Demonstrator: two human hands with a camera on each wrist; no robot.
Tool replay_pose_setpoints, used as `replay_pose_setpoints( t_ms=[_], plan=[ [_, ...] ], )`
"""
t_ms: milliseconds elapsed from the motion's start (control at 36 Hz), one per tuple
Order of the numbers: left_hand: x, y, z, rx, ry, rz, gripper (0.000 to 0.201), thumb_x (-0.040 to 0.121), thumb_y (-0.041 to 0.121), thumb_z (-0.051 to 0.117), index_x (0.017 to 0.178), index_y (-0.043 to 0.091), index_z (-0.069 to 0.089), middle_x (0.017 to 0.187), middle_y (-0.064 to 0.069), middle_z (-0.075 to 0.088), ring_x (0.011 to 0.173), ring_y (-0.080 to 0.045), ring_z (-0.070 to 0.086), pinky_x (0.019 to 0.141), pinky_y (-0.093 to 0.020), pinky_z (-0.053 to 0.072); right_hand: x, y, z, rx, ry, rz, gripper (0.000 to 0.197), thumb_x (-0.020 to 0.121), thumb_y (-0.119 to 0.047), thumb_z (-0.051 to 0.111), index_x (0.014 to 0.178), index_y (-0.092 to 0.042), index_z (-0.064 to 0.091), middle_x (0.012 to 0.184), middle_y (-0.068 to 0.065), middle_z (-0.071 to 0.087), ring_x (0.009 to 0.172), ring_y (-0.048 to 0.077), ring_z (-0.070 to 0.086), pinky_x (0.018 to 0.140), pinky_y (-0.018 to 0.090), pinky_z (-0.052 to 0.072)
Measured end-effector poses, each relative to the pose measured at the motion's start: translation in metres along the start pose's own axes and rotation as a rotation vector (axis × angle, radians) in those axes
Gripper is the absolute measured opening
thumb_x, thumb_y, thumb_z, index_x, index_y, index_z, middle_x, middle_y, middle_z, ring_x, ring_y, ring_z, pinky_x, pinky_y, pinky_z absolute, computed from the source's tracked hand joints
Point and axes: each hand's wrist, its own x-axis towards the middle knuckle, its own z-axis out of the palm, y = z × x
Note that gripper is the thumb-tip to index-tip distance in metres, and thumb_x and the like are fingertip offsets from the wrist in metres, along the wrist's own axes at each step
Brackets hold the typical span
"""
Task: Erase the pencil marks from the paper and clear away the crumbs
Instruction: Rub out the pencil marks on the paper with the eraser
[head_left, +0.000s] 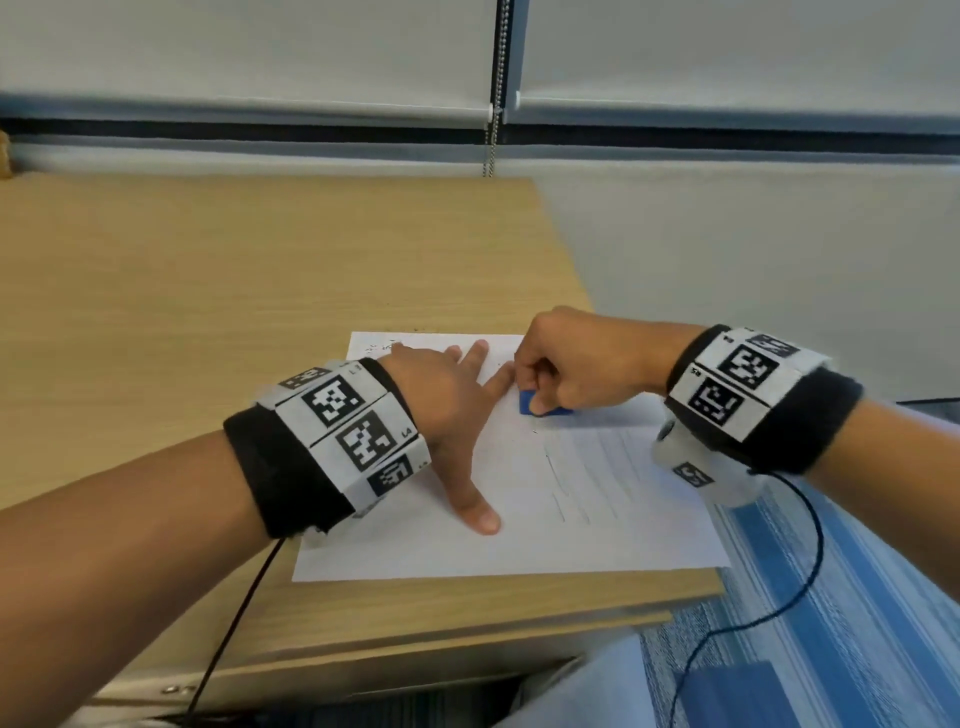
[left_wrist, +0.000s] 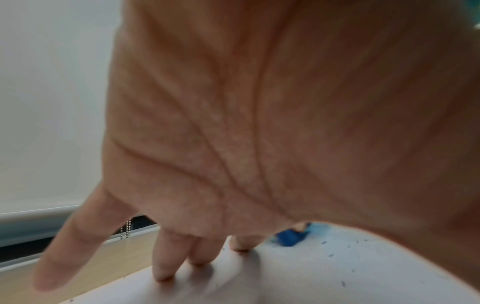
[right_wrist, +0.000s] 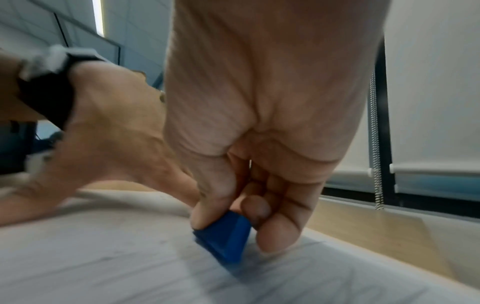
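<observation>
We spread our left hand (head_left: 447, 410) flat on the paper (head_left: 519, 545) so it would not slide while our right hand (head_left: 576, 364), just beside it, pinched the blue eraser (head_left: 530, 402) against the sheet.

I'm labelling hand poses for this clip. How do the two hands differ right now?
The left hand lies open, fingers spread and pressed on the paper; the right hand is curled, pinching the blue eraser. The left hand holds nothing; the right hand sets the eraser against the sheet. Both are over the paper and wear marker wristbands.
</observation>
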Motion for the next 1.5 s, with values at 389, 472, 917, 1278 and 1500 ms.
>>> replay_pose_setpoints(
  t_ms=[389,472,917,1278,1500],
  plan=[
    [0.001,0.001,0.0,0.011,-0.013,-0.007,0.155,0.045,0.084,0.071,0.144,0.028,-0.034,0.156,-0.005,-0.032,0.149,-0.026,-0.007,0.112,-0.063,0.018,-0.023,-0.011,0.011,0.005,-0.126,-0.036,0.02,0.078,-0.015,0.074,0.063,-0.023,0.062,0.054,-0.013,0.058,0.051,0.001,0.049,0.053,0.013,0.04],
    [0.001,0.002,0.001,0.026,0.001,-0.007,0.155,0.045,0.083,0.071,0.146,0.027,-0.031,0.158,-0.005,-0.029,0.15,-0.026,-0.003,0.112,-0.06,0.023,-0.025,-0.015,0.009,-0.018,-0.218,-0.055,0.029,0.079,-0.015,0.073,0.059,-0.027,0.056,0.05,-0.019,0.055,0.054,-0.006,0.051,0.054,0.01,0.04],
    [0.002,0.0,-0.002,0.015,-0.013,-0.032,0.156,0.042,0.087,0.068,0.146,0.026,-0.032,0.158,-0.005,-0.028,0.15,-0.027,0.003,0.111,-0.054,0.028,-0.027,-0.008,0.016,-0.012,0.024,-0.002,0.011,0.081,-0.016,0.07,0.084,-0.005,0.069,0.072,0.005,0.066,0.056,0.005,0.047,0.058,0.02,0.043],
    [0.002,0.001,-0.001,0.052,-0.003,-0.034,0.157,0.042,0.086,0.068,0.146,0.024,-0.031,0.158,-0.008,-0.028,0.149,-0.029,0.005,0.112,-0.06,0.024,-0.037,-0.016,0.023,-0.008,0.012,-0.028,0.009,0.08,-0.015,0.07,0.075,-0.008,0.066,0.066,0.003,0.062,0.056,0.008,0.046,0.058,0.021,0.042],
    [0.001,0.005,-0.005,0.056,-0.04,-0.057,0.156,0.044,0.084,0.07,0.144,0.025,-0.034,0.157,-0.007,-0.031,0.149,-0.03,0.007,0.111,-0.06,0.025,-0.043,-0.019,0.02,-0.01,-0.049,-0.022,0.008,0.082,-0.017,0.07,0.083,-0.009,0.069,0.069,-0.003,0.062,0.06,0.004,0.051,0.064,0.021,0.047]
  ],
)
